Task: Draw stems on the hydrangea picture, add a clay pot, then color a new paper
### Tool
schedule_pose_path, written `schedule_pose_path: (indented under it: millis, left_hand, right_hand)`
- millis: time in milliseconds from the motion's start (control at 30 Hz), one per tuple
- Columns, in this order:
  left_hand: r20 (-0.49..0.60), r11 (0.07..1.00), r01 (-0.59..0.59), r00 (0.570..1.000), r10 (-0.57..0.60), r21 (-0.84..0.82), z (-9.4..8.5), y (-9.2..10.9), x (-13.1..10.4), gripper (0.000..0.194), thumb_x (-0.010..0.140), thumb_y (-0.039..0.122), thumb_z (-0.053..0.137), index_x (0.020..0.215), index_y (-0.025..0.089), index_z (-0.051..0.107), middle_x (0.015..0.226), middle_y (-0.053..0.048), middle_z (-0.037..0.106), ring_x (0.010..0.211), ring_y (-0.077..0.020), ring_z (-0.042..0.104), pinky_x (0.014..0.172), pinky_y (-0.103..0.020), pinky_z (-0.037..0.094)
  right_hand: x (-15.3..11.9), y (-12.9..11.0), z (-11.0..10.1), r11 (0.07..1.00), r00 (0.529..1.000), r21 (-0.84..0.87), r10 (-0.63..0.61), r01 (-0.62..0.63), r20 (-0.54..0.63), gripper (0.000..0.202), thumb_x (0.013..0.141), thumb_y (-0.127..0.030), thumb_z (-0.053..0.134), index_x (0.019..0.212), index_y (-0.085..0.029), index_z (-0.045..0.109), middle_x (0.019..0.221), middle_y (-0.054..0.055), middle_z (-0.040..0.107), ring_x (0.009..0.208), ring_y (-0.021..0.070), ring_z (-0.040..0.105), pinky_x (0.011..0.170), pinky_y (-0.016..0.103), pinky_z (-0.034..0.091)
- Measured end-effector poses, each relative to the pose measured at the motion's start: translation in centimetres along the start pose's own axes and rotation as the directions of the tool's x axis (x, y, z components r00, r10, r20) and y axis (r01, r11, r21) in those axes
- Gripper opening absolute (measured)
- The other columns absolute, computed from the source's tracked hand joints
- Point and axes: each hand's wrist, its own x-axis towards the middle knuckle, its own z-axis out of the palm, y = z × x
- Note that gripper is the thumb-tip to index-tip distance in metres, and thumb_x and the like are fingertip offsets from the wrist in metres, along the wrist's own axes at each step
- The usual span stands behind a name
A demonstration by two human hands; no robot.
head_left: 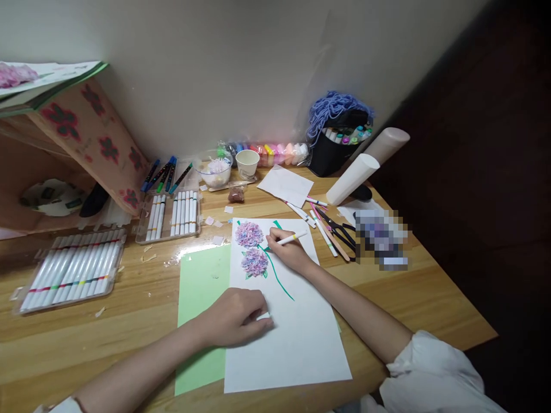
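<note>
Wooden tabletop (129,338), far edge along the grey wall (193,74). Pink box with red flowers (88,129) at its far left. White sheet (293,344) lies toward the near edge, overlapping a green sheet (202,287) that shows mostly past its left edge. Two clear marker cases (168,221) further left. Left hand (239,315): across white sheet's left edge, fingers loosely curled; small white patch between thumb and fingers, can't tell if held or just paper behind. Right hand (287,250): pinching a white marker (293,237) over the sheet's upper half. Black holder (329,158) near tabletop's far-right corner, blue yarn (340,109) heaped on top. Two purple flower heads (253,262) near the sheet's top-left corner. Black scissors (330,223) toward tabletop's right edge. Paper cup (247,166) by the far edge. Thin green line (275,274) curves from the flowers toward sheet's middle; marker tip is right by it, contact unclear.
</note>
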Motion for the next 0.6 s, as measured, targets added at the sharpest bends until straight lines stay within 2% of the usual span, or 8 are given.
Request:
schedule_pose_path:
  millis: [167,333,467,600]
  left_hand:
    - [0.000,1.000,0.013,1.000,-0.013,-0.005,0.0,0.0,0.0,0.022,0.090,0.035,0.046,0.076,0.018,0.050,0.068,0.002,0.053,0.057,-0.0109,0.044,0.056,-0.023,0.032]
    - [0.022,0.998,0.053,0.998,-0.052,-0.034,0.1,0.2,0.2,0.021,0.091,0.034,0.046,0.078,0.018,0.049,0.071,0.002,0.053,0.060,-0.0110,0.044,0.058,-0.023,0.033]
    - [0.049,0.994,0.094,0.995,-0.091,-0.064,0.0,0.5,0.3,0.022,0.092,0.035,0.044,0.080,0.018,0.050,0.074,0.001,0.053,0.063,-0.0117,0.045,0.060,-0.024,0.034]
    - [0.069,0.984,0.133,0.990,-0.125,-0.119,-0.2,0.8,0.6,0.023,0.093,0.039,0.042,0.084,0.019,0.051,0.075,0.001,0.053,0.065,-0.0121,0.046,0.061,-0.024,0.035]
  right_hand:
    - [0.3,0.6,-0.3,0.994,0.997,0.100,0.050,-0.044,-0.060,0.030,0.085,-0.038,0.048,0.061,-0.021,0.039,0.055,-0.006,0.042,0.053,0.0110,0.041,0.051,0.024,0.034]
    - [-0.7,0.1,-1.7,0.978,0.994,0.192,0.095,-0.083,-0.052,0.030,0.082,-0.047,0.053,0.070,-0.021,0.045,0.059,-0.006,0.047,0.052,0.0103,0.043,0.049,0.022,0.035]
    - [-3.4,-0.2,-3.2,0.973,0.997,0.219,0.073,-0.067,-0.017,0.022,0.078,-0.040,0.063,0.076,-0.020,0.052,0.073,-0.002,0.052,0.067,0.0122,0.049,0.061,0.024,0.039]
    - [-5.4,0.3,-3.9,0.978,0.998,0.199,0.062,-0.062,0.006,0.015,0.079,-0.030,0.062,0.087,-0.020,0.054,0.085,0.000,0.054,0.078,0.0138,0.051,0.069,0.025,0.040]
